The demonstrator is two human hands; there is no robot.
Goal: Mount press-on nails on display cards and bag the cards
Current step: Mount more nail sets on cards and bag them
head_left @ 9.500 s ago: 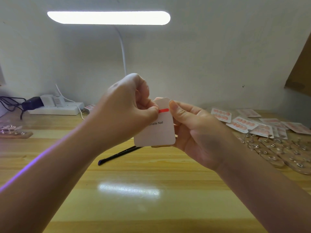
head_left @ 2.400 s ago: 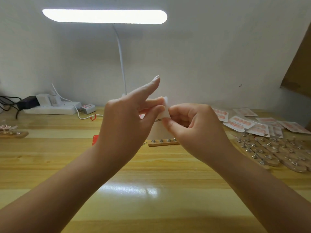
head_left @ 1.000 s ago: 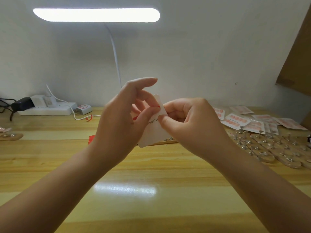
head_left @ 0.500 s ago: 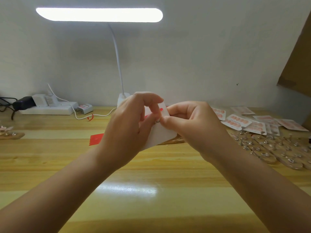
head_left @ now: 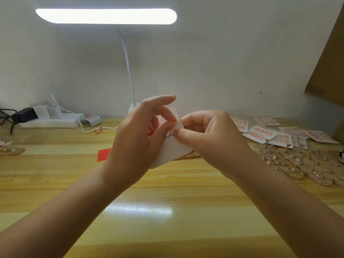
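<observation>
Above a wooden tabletop [head_left: 167,220] under lamplight, left hand [head_left: 135,144] and right hand [head_left: 208,142] each grip-pinch a white display card [head_left: 174,149].

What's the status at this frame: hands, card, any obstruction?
Left hand and right hand both pinch the white display card, held above the table. Finished cards piled far right. Nothing in the way.

Two hands [head_left: 134,138], one display card [head_left: 174,148], one desk lamp [head_left: 106,16], one power strip [head_left: 50,122]
</observation>
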